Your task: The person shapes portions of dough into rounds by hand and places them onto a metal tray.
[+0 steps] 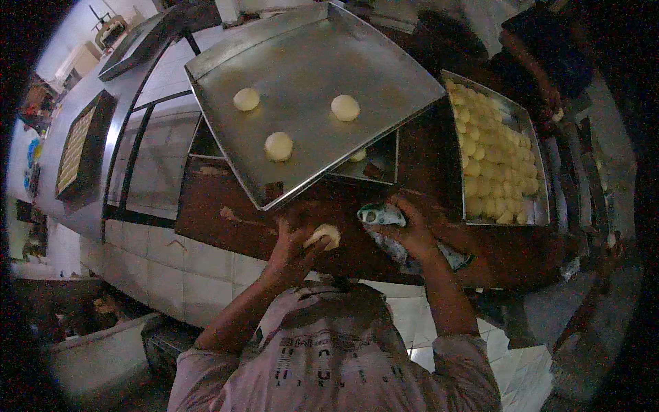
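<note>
Head view: your left hand [292, 242], fingers curled, is apparently supporting dough [329, 236]; your right hand [414, 228] is pinching a bag [386, 216].

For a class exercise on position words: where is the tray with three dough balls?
In the head view, the big tray sits at upper centre, aslant and partly covering another tray, beyond the left hand and left of the packed dough tray.
</note>
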Demonstrator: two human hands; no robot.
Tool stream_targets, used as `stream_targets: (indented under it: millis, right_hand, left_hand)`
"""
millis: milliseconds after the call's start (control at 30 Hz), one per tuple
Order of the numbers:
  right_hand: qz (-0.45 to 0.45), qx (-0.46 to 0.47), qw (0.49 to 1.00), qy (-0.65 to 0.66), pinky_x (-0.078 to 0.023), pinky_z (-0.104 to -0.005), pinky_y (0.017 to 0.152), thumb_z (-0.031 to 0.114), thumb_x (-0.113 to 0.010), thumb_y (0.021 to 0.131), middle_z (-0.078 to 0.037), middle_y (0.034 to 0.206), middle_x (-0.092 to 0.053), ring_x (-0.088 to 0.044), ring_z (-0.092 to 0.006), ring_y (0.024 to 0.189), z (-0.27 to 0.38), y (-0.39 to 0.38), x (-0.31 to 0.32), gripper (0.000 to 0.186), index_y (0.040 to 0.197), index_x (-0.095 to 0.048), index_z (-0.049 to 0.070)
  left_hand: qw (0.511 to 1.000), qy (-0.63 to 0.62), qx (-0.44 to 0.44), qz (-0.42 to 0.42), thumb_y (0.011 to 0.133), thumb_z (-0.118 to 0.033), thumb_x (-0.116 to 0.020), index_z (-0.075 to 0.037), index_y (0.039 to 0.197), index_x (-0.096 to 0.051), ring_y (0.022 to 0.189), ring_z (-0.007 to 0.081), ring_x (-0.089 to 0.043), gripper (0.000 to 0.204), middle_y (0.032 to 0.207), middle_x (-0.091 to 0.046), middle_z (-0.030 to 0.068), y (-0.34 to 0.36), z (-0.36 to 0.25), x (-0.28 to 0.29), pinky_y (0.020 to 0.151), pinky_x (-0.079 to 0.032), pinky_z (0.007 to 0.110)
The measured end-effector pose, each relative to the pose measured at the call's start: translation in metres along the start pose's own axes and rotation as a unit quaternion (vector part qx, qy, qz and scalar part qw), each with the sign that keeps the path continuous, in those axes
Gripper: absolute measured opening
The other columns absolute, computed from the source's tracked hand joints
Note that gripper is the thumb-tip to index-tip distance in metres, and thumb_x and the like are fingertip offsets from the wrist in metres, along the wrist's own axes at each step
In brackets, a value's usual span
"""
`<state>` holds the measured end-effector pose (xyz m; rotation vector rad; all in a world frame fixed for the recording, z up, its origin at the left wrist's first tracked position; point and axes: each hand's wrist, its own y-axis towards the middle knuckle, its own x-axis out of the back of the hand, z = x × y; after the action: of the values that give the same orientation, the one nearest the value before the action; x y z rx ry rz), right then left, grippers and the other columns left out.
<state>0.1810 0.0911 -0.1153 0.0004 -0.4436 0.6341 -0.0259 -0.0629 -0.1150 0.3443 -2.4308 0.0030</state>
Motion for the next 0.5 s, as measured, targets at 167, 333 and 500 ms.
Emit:
stream_targets:
  millis: [167, 333, 500]
  right_hand:
    - [0.055, 0.018, 0.996, 0.074, -0.041, -0.0296, 0.090, 0.009, -0.076, 0.069, -0.007, 0.112, -0.054, -0.050, -0.0177, 0.105, -0.006, -0.001, 0.003, 0.055, 0.116, -0.050, 0.005]
    - [0.079, 0.071, 0.992, 0.065, -0.040, -0.0293, 0.091, 0.006, -0.072, 0.072, -0.006, 0.112, -0.056, -0.051, -0.0162, 0.106, -0.007, 0.007, -0.011, 0.052, 0.119, -0.050, 0.007]
    - [0.126, -0.007, 0.990, 0.068, -0.041, -0.0308, 0.091, 0.009, -0.069, 0.075, -0.008, 0.112, -0.059, -0.053, -0.0177, 0.105, 0.007, 0.010, -0.009, 0.046, 0.118, -0.053, 0.008]
  left_hand:
    - [0.961, -0.240, 0.138, 0.007, 0.082, -0.011, -0.060, 0.000, 0.105, -0.056, 0.089, 0.0254, -0.057, 0.025, 0.100, -0.057, 0.0137, 0.034, -0.011, -0.034, 0.077, -0.046, 0.035]
    - [0.965, -0.242, 0.095, -0.030, 0.085, -0.018, -0.059, -0.002, 0.111, -0.054, 0.087, 0.0222, -0.059, 0.031, 0.102, -0.059, 0.0107, 0.024, -0.009, -0.054, 0.076, -0.047, 0.035]
    - [0.901, -0.414, 0.129, 0.028, 0.086, -0.028, -0.060, -0.004, 0.115, -0.051, 0.088, 0.0224, -0.059, 0.039, 0.105, -0.058, 0.0114, 0.017, 0.009, -0.022, 0.078, -0.049, 0.036]
